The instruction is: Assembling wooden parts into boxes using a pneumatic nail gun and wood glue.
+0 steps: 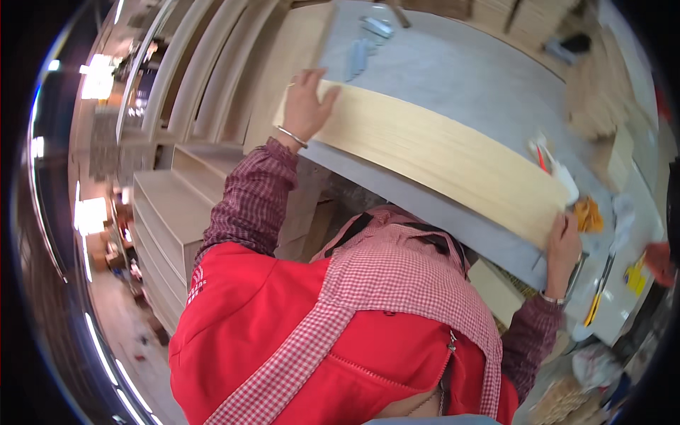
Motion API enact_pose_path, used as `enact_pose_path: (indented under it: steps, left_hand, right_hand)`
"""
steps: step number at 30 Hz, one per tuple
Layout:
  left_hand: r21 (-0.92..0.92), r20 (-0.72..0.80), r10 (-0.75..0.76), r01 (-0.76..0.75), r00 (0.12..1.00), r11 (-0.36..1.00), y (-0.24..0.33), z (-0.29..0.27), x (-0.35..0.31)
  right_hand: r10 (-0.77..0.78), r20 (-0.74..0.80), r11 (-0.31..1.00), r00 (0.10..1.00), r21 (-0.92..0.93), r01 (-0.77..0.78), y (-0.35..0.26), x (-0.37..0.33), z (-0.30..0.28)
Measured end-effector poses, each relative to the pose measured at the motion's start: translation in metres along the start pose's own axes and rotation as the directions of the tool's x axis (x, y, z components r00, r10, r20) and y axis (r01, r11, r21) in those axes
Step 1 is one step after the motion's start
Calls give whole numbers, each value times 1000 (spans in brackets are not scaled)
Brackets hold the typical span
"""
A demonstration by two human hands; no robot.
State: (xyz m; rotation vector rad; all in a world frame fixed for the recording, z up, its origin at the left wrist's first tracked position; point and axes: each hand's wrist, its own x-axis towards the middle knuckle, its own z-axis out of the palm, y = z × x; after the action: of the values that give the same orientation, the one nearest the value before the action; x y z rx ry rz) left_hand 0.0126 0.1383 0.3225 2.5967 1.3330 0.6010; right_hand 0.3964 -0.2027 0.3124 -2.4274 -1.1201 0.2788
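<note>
Wooden board (439,159): my right hand (564,244) clamps its right end; whether my left hand (307,110) grips the left, I can't tell. Positioning, I'd judge; next calls for level support.

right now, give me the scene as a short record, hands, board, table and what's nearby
left hand: at the left end of the board; grip unclear
right hand: at the board's right end
board: long, pale, spanning both hands, above the table; whether it lies flat is unclear
table: grey top
near right hand: orange cloth, yellow tool
beyond left hand: light-blue pieces
</note>
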Motion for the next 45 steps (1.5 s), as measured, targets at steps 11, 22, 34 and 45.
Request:
enact_pose_path:
  steps: [11, 22, 34, 45]
  left_hand:
    - [-411, 50, -566, 533, 823, 739, -175, -32, -73]
    - [-125, -110, 84, -98, 990, 987, -95, 15, 7]
    - [-218, 234, 797, -769, 557, 602, 227, 175, 28]
    - [-172, 263, 783, -772, 563, 612, 211, 171, 21]
  right_hand:
    - [62, 45, 976, 997, -210, -51, -42, -26, 33]
    - [183, 57, 970, 981, -174, -171, -4, 52, 58]
    - [-406, 124, 870, 905, -249, 425, 66, 80, 15]
    - [-439, 392, 696, 809, -420, 582, 20, 69, 25]
